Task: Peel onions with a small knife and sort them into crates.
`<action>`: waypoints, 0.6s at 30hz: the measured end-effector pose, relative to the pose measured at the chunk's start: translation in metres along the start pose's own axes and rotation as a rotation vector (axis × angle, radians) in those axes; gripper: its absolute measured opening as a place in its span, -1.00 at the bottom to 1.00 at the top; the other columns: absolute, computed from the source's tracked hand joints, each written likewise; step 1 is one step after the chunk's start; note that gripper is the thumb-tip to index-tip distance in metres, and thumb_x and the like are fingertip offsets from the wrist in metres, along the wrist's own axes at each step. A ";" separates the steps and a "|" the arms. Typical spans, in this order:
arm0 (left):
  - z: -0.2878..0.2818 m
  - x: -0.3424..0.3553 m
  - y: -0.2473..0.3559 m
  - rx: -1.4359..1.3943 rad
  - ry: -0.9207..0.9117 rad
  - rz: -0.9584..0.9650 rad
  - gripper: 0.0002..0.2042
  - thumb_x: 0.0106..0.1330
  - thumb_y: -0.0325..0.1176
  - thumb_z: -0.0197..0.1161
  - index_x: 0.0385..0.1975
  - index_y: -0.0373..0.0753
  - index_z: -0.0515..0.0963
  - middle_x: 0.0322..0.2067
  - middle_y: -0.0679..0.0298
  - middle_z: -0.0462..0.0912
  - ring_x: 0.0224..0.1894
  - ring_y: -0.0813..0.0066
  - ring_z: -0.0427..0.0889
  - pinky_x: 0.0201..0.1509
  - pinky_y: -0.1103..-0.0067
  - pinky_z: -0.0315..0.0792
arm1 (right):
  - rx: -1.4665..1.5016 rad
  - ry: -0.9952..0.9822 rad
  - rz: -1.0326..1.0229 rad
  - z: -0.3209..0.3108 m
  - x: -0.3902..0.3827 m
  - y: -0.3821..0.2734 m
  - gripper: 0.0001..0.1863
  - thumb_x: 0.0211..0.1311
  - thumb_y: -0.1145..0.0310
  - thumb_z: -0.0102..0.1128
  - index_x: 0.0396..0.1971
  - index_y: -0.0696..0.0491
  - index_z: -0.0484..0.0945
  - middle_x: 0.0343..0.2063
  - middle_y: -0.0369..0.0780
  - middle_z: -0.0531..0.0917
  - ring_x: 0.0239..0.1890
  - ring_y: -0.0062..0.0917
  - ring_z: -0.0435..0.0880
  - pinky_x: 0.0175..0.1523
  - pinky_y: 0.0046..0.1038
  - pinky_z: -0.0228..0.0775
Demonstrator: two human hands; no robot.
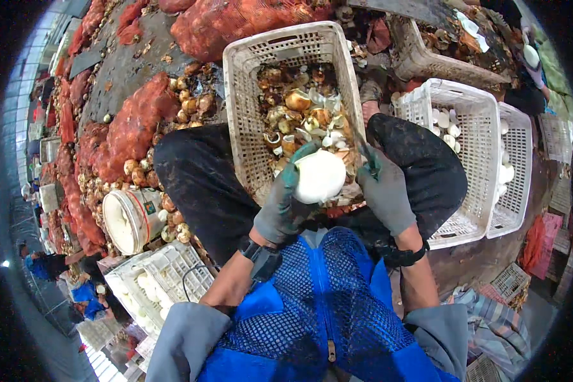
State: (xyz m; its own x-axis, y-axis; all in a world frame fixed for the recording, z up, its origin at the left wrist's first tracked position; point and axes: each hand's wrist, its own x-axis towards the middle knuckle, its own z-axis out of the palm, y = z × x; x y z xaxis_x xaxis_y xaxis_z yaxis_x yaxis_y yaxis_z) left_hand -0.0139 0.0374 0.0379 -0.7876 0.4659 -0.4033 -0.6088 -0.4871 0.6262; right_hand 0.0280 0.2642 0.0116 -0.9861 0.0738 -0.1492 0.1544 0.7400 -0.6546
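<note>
A large peeled white onion (321, 177) rests in my gloved left hand (278, 207), with the fingers curled round its left side. My gloved right hand (388, 194) is closed on a knife (358, 132), whose thin dark blade points up and away, just right of the onion and apart from it. Both hands are above the near end of a dirty white plastic crate (237, 121) between my knees. Brown onion skins, white peelings and trimmed pieces (302, 111) lie inside it.
Crates of peeled onions stand at right (461, 165) and lower left (162, 286). A white bucket (122, 219) lies tipped beside my left knee, near loose unpeeled onions (188, 102). Red mesh sacks (137, 121) lie beyond. Other people (89, 299) are at far left and far right.
</note>
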 end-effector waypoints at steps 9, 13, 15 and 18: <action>-0.010 0.003 0.005 -0.621 -0.091 -0.182 -0.15 0.45 0.48 0.08 0.45 -0.15 0.42 0.26 -0.09 0.65 0.19 -0.14 0.72 0.17 0.14 0.71 | 0.181 0.023 -0.057 -0.016 -0.003 -0.045 -0.85 0.34 0.44 0.28 -0.14 0.12 0.68 0.13 0.19 0.64 0.05 0.10 0.70 0.09 0.00 0.59; -0.017 -0.001 0.007 -0.545 -0.120 -0.105 -0.19 0.48 0.45 0.06 0.45 -0.12 0.44 0.24 -0.02 0.67 0.12 -0.02 0.75 0.03 0.24 0.74 | 0.429 0.005 0.177 -0.029 0.003 -0.088 -0.60 0.40 0.30 0.31 0.15 0.16 0.65 0.07 0.18 0.66 0.09 0.04 0.67 0.16 -0.04 0.53; -0.008 -0.012 0.014 -0.530 0.076 -0.074 -0.23 0.52 0.42 0.03 0.45 -0.10 0.45 0.22 0.09 0.70 0.07 0.07 0.77 -0.06 0.27 0.72 | 0.340 0.097 0.049 -0.016 0.004 -0.090 -0.56 0.41 0.31 0.26 0.20 0.19 0.63 -0.17 0.07 0.73 -0.14 -0.14 0.74 0.01 -0.19 0.57; -0.013 -0.021 0.024 -0.466 -0.017 -0.023 -0.26 0.54 0.37 0.07 0.47 -0.08 0.43 0.31 0.14 0.63 0.27 0.13 0.67 0.29 0.18 0.65 | 0.414 0.110 0.074 -0.011 0.000 -0.077 -0.57 0.42 0.34 0.24 0.20 0.21 0.63 -0.30 -0.02 0.73 -0.29 -0.32 0.72 -0.08 -0.28 0.56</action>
State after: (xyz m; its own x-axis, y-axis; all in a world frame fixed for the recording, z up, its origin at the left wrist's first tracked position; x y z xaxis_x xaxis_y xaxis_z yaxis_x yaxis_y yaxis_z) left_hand -0.0129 0.0059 0.0524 -0.7741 0.4906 -0.4000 -0.6070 -0.7545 0.2494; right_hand 0.0154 0.2146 0.0707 -0.9686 0.2044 -0.1415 0.2147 0.4008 -0.8907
